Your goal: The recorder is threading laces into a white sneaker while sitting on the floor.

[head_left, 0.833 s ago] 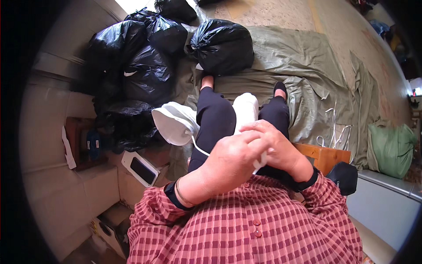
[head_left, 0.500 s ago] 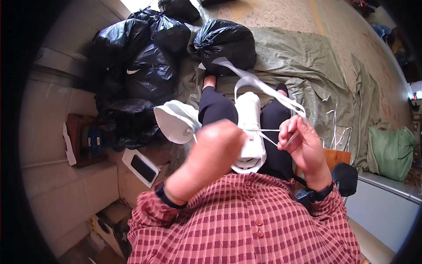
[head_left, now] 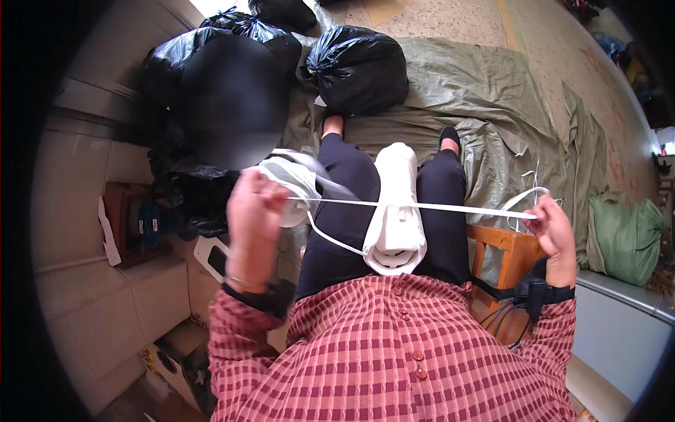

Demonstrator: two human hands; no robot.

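Observation:
A white shoe (head_left: 399, 176) lies lengthwise between my thighs, its opening toward me. A flat white shoelace (head_left: 450, 208) runs taut above it from one hand to the other. My left hand (head_left: 254, 221), blurred by motion, is closed on the lace's left end. Out to the right, my right hand (head_left: 552, 221) pinches the other end between thumb and fingers, and a loop of lace rises over it. Beside my left thigh is a second white thing (head_left: 290, 184), rounded and perhaps another shoe, partly behind blurred loose lace. Another strand droops from there to the first shoe's near end.
Black plastic bags (head_left: 360, 70) stand ahead and to the left on a grey-green tarp (head_left: 485, 91). Beside my right thigh is a wooden chair part (head_left: 503, 243). A green sack (head_left: 626, 239) and a pale box (head_left: 619, 309) are farther right. At left is a tiled wall (head_left: 77, 232).
My hands have spread wide apart, left hand leftward and right hand rightward, pulling the lace straight across the shoe. The lace loop that was swinging up ahead has come down.

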